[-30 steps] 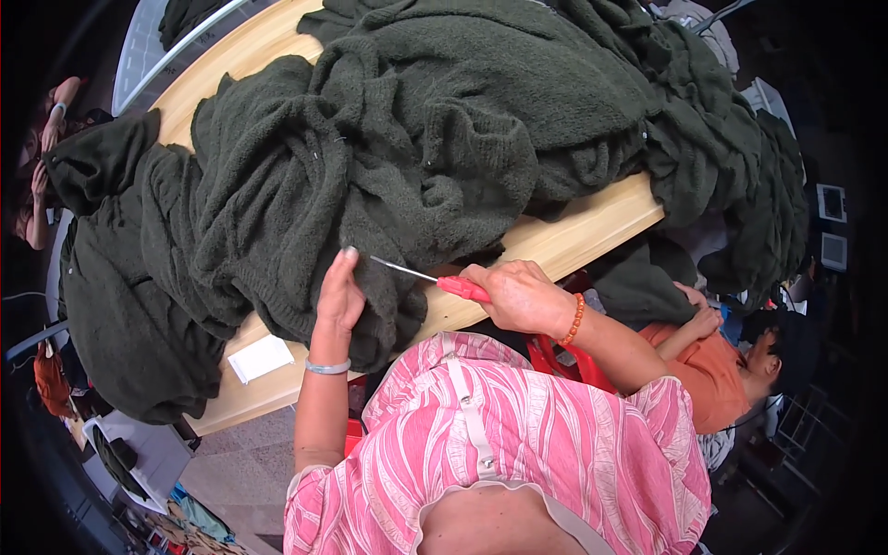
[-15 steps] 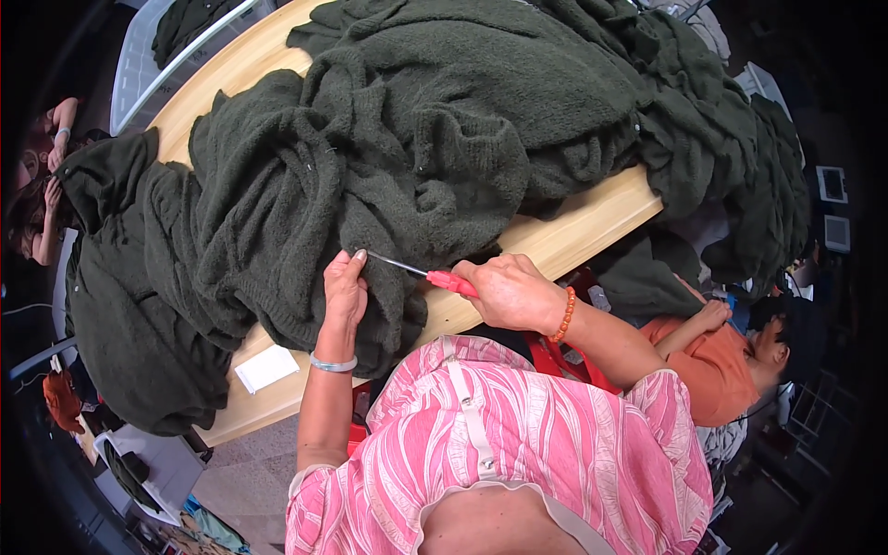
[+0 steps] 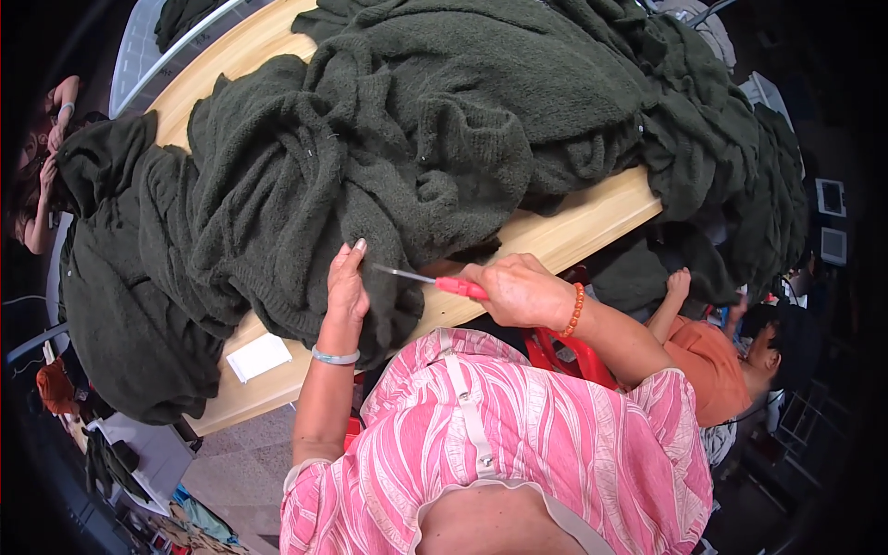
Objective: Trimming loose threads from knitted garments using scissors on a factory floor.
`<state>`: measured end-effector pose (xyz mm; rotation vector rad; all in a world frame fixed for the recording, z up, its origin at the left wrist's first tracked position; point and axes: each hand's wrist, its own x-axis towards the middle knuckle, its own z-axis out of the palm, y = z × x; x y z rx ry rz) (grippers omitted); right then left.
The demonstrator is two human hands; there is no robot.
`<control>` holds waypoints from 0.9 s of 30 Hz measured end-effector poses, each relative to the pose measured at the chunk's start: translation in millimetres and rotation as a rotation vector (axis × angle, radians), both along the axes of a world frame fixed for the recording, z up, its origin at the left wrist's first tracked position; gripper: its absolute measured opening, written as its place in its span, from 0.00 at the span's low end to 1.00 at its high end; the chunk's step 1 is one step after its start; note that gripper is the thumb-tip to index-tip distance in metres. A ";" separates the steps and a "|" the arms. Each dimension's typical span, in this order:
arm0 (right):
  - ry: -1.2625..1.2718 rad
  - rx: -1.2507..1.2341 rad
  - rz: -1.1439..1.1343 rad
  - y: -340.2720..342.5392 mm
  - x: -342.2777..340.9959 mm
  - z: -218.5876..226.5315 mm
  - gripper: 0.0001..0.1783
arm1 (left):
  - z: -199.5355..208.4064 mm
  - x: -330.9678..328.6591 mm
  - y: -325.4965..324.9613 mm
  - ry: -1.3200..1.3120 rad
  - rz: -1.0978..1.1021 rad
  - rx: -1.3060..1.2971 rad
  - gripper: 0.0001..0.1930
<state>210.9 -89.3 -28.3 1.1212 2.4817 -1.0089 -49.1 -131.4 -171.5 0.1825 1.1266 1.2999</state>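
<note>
Right hand: closed round a red-handled tool, slim metal shaft pointing left, tip just beside the left hand. Left hand: at the knit cloth's near side; whether pinching it, cannot tell. Knit cloth: dark green, fuzzy, ribbed in places, heaped in folds across a pale wooden table. Far left: translucent plastic bin, dark cloth inside.

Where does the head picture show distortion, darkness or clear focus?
Head view: the wooden table curves along its upper-left edge; the picture's corners go nearly black; the dark green fabric loses detail in deep folds; left hand and right hand look fairly sharp.
</note>
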 end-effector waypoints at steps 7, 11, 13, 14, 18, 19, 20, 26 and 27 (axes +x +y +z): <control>-0.036 0.010 -0.092 -7.8 15.5 -4.6 0.14 | 22.0 18.3 -53.9 0.418 -0.315 0.078 0.22; -0.016 0.023 -0.020 -13.1 14.3 2.3 0.13 | -5.0 16.1 -85.6 0.501 -0.305 -0.091 0.20; -0.040 -0.027 0.055 -17.5 10.7 5.6 0.13 | -8.8 12.8 -77.5 0.277 -0.121 -0.175 0.19; -0.034 -0.100 0.127 -21.4 9.0 6.9 0.13 | -7.5 13.7 -70.4 0.047 0.053 -0.249 0.19; -0.005 -0.134 0.200 -23.9 6.9 10.2 0.12 | -0.3 5.5 -65.6 -0.147 0.146 -0.157 0.21; 0.028 -0.095 0.169 -22.2 6.1 11.6 0.12 | 0.3 4.9 -67.1 -0.145 0.155 -0.152 0.21; 0.029 -0.089 0.171 -22.6 4.8 11.8 0.12 | 2.1 5.2 -65.6 -0.185 0.167 -0.177 0.20; 0.045 -0.035 0.102 -18.9 5.6 8.7 0.14 | 4.5 10.3 -65.7 -0.334 0.186 -0.193 0.19; 0.055 -0.029 0.113 -17.1 5.3 9.5 0.14 | 5.9 11.0 -65.5 -0.347 0.203 -0.214 0.19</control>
